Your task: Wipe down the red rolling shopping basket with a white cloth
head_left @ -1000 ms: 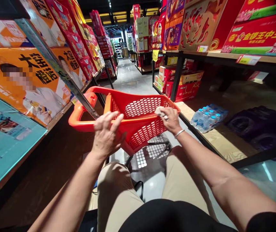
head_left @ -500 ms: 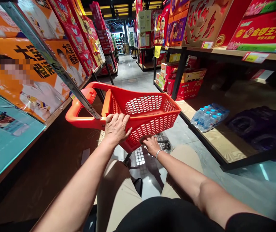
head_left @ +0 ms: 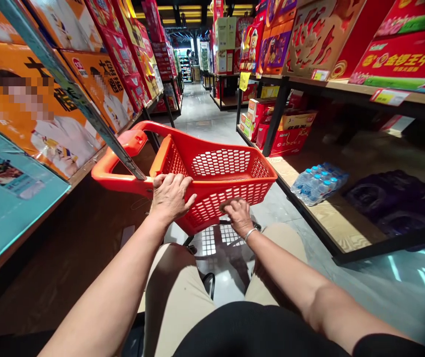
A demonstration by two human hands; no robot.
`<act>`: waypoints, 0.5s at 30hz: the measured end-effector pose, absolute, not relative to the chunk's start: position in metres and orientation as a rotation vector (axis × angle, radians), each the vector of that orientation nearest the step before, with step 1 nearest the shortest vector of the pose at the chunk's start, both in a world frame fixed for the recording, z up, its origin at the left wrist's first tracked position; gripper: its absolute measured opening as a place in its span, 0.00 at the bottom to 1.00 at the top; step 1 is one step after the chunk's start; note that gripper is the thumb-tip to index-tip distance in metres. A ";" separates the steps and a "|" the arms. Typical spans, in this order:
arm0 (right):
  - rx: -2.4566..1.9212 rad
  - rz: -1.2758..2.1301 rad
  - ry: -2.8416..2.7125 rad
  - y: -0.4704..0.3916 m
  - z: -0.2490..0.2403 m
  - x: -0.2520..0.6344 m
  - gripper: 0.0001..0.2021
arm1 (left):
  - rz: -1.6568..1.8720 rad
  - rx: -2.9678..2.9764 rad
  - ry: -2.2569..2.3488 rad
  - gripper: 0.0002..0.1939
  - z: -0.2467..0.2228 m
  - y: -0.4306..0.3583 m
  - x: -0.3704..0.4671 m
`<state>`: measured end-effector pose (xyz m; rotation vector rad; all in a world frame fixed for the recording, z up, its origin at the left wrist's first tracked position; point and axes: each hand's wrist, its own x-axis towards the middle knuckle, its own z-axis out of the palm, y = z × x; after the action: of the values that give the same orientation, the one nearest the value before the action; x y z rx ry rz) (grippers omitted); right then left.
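Orange-red plastic shopping cart point(head_left: 212, 184), upright on the glossy grey floor point(head_left: 193, 106), side-on with its looped handle point(head_left: 103, 173) at left, basket walls point(head_left: 183, 152) pierced by rows of small holes, small brownish cloth point(head_left: 225, 205) bunched against the near wall, mostly hidden

smooth plastic cart point(head_left: 212, 187); scuffed metal post point(head_left: 72, 90); matt cloth trousers point(head_left: 175, 282); glossy floor point(head_left: 193, 101)

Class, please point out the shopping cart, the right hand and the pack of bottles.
Shopping cart point(head_left: 231, 185): head view, on its near side rim.
Right hand point(head_left: 239, 216): head view, on the back of the hand.
Pack of bottles point(head_left: 317, 185): head view, on its middle.
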<state>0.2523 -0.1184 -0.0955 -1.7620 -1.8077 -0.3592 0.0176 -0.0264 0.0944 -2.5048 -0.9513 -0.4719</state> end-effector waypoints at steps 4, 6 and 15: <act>-1.748 -0.103 -1.925 -0.132 -0.109 0.235 0.20 | -0.464 -2.488 -0.951 0.22 0.093 -0.025 0.018; -1.583 -0.135 -1.905 -0.132 -0.081 0.245 0.23 | -0.458 -2.492 -0.952 0.22 0.093 -0.025 0.018; -1.797 -0.395 -1.147 -0.103 0.015 0.339 0.21 | -0.475 -2.530 -0.960 0.23 0.093 -0.023 0.022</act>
<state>0.3392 -0.1031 0.0145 -1.7969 -1.1468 -0.3954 0.0222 -0.0231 0.0934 -2.5299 -0.9599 -0.4750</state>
